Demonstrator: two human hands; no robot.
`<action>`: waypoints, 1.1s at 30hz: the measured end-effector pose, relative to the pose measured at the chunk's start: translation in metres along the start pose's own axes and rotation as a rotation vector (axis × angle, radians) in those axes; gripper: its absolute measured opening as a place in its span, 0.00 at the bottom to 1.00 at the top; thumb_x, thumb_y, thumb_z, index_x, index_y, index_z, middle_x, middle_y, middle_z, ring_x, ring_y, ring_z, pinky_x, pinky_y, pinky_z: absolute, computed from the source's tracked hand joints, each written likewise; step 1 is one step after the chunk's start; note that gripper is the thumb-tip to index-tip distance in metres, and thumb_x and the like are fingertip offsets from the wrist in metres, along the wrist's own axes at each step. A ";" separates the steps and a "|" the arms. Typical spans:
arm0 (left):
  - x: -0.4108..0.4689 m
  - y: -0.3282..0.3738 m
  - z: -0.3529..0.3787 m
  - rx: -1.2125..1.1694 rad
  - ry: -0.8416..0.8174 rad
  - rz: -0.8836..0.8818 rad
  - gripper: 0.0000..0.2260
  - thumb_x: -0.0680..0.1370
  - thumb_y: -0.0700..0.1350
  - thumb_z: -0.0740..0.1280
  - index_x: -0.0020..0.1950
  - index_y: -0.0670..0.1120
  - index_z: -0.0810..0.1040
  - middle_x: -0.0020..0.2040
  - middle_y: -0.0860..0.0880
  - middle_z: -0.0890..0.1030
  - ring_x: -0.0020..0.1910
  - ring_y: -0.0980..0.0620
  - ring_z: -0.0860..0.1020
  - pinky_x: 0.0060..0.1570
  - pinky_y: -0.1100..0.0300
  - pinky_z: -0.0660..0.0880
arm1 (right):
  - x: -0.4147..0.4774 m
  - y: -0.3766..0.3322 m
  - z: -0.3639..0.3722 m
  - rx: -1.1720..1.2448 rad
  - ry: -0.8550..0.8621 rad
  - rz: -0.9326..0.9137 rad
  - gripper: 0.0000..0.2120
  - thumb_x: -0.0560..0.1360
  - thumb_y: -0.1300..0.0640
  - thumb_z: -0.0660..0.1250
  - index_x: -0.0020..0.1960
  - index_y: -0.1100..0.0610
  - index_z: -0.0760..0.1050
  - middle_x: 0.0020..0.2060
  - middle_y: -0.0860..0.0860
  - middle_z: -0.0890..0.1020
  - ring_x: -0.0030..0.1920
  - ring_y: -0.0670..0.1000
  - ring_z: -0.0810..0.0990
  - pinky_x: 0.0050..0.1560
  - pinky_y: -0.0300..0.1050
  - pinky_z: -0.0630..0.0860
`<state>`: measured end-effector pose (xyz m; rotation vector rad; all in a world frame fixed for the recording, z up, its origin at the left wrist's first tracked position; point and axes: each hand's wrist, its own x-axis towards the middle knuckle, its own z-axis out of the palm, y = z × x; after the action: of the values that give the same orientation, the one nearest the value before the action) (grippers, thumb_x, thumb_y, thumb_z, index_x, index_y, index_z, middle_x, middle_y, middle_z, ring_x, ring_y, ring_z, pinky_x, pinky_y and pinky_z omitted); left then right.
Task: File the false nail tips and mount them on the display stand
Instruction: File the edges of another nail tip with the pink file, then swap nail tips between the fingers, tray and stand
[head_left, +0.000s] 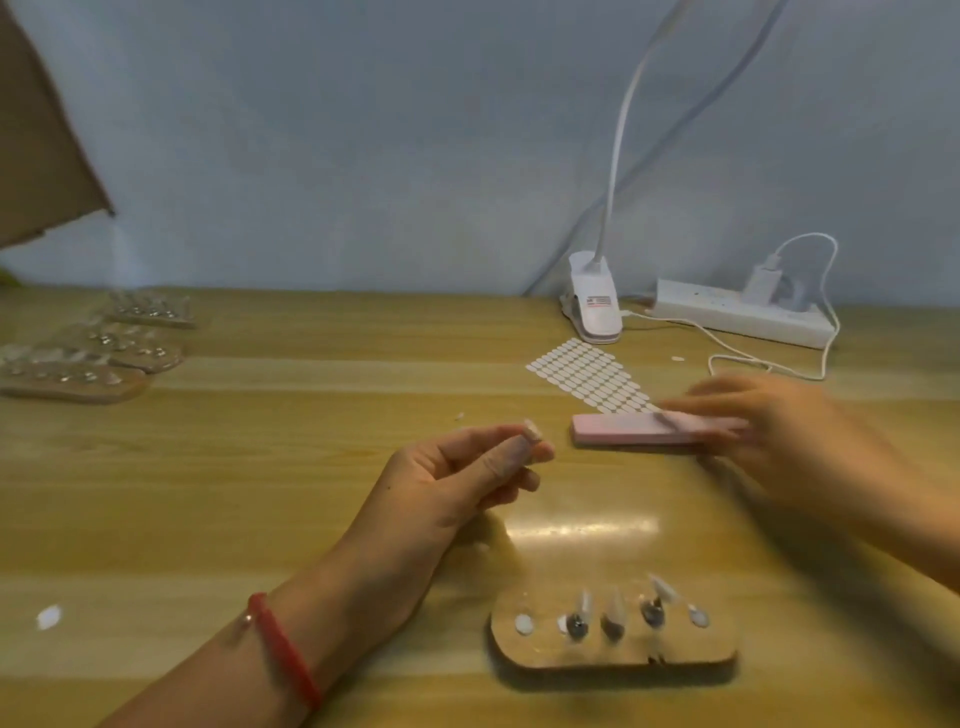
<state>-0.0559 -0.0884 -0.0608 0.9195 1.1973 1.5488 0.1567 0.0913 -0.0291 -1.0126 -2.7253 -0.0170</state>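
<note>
My left hand (467, 478) pinches small clear false nail tip (532, 431), raised mid-table; blurred right hand (779, 441) grips long pink file block (639, 432) near it. I'd pinch firm, stroke edges lightly, then oval wooden display stand (613, 653).

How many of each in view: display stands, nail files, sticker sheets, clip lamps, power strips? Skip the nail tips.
Display stands: 4, one near, three blurred at far left
Pink nail file: 1, held by the right hand
Sticker sheet: 1
Clip lamp: 1
Power strip: 1
Total: 8
</note>
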 end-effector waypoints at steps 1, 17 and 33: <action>0.000 0.000 0.001 0.018 0.005 0.004 0.14 0.65 0.56 0.73 0.49 0.54 0.85 0.50 0.51 0.85 0.45 0.58 0.82 0.49 0.63 0.78 | -0.003 -0.006 0.001 -0.002 -0.006 -0.011 0.24 0.76 0.52 0.68 0.65 0.32 0.66 0.65 0.41 0.73 0.61 0.46 0.73 0.60 0.45 0.74; -0.004 0.004 0.003 0.005 -0.057 -0.016 0.20 0.60 0.50 0.78 0.47 0.55 0.75 0.43 0.46 0.85 0.41 0.53 0.82 0.47 0.57 0.71 | -0.021 -0.094 -0.007 0.784 0.185 -0.299 0.32 0.70 0.50 0.71 0.72 0.44 0.65 0.47 0.36 0.83 0.56 0.40 0.80 0.64 0.45 0.74; -0.003 0.002 0.011 0.014 0.070 0.052 0.23 0.61 0.54 0.72 0.52 0.47 0.76 0.38 0.49 0.83 0.36 0.55 0.80 0.37 0.66 0.77 | -0.086 -0.036 -0.007 0.744 0.073 -0.122 0.35 0.66 0.48 0.73 0.71 0.37 0.66 0.43 0.41 0.84 0.52 0.42 0.81 0.61 0.38 0.70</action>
<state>-0.0453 -0.0881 -0.0560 0.9185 1.2439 1.6272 0.1984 0.0077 -0.0390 -0.6025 -2.3850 0.8455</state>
